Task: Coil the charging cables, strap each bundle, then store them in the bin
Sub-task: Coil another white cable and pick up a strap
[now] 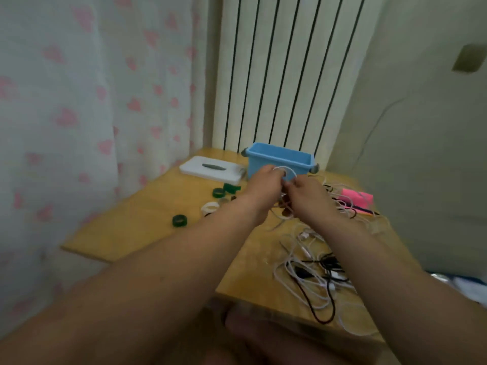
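Note:
Both hands meet above the wooden table, just in front of the blue bin. My left hand grips a loop of white cable that arcs up between the hands. My right hand pinches the same cable, and its loose end trails down to the table below. A tangle of white and black cables lies near the table's front right. Several strap rolls lie left of my arms: green ones and a white one.
A white lid lies left of the bin. Something pink sits among cables at the right edge. A radiator stands behind the table and a curtain hangs at the left.

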Tool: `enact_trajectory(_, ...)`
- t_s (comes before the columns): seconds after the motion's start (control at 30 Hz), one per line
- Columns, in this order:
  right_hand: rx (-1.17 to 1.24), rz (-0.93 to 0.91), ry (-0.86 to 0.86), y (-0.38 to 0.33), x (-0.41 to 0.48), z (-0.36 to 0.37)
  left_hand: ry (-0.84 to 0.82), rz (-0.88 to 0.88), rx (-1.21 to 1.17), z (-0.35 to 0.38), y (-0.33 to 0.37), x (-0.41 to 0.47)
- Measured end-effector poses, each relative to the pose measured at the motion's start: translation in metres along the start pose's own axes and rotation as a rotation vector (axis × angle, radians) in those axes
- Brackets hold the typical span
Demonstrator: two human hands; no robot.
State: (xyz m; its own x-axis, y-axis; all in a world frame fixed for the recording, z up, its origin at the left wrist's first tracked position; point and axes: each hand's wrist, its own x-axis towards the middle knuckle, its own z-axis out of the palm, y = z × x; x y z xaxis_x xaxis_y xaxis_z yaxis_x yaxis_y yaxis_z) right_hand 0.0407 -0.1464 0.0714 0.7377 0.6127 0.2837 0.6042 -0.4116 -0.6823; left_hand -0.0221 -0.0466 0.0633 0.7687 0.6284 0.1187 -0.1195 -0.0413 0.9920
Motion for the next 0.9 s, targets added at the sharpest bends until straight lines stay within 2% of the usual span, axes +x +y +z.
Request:
enact_trajectory(0.1,-0.141,-0.121,0.085,-0.003,0.007,0.009,-0.065,-0.008,-0.148,0.009,-0.006,0.002)
enact_trajectory(0.2,-0.198,-0.176,0.075,0.000,0.013,0.012,-0.109,-0.117,-0.365,0.017,-0.013,0.013)
enact_trajectory(0.3,-0.134,-0.183,0.020,0.004,0.017,0.008,-0.014,-0.122,-0.471,0.021,-0.014,0.031)
enact_trajectory(0.37,0.100,-0.067,-0.041,0.012,0.013,0.005,0.021,-0.102,-0.542,0.020,-0.008,0.044)
enact_trajectory(0.43,0.172,0.092,-0.173,0.025,0.004,0.002,-0.010,-0.080,-0.717,0.015,0.000,0.059)
enact_trajectory(0.5,-0.026,0.093,-0.310,0.041,-0.005,0.003,-0.008,-0.099,-0.808,0.008,0.008,0.069)
enact_trajectory(0.53,-0.208,0.060,-0.359,0.049,-0.007,0.003,0.003,-0.110,-0.773,0.003,0.009,0.074)
enact_trajectory(0.6,-0.621,-0.033,-0.377,0.065,-0.004,0.003,-0.004,-0.076,-0.610,-0.006,0.010,0.079)
enact_trajectory(0.63,-0.734,-0.075,-0.360,0.070,0.000,0.001,-0.039,-0.041,-0.509,-0.011,0.009,0.081)
enact_trajectory(0.67,-0.736,-0.101,-0.339,0.072,0.005,-0.003,-0.086,0.000,-0.392,-0.016,0.006,0.081)
enact_trajectory(0.73,-0.548,-0.107,-0.295,0.075,0.017,-0.018,-0.169,0.089,-0.114,-0.024,-0.006,0.080)
enact_trajectory(0.8,-0.218,-0.061,-0.211,0.076,0.031,-0.034,-0.209,0.127,0.058,-0.029,-0.022,0.078)
enact_trajectory(0.83,-0.003,-0.018,-0.202,0.078,0.037,-0.040,-0.213,0.110,0.068,-0.029,-0.030,0.076)
enact_trajectory(0.9,0.414,0.044,-0.252,0.088,0.047,-0.041,-0.221,0.023,-0.056,-0.029,-0.045,0.074)
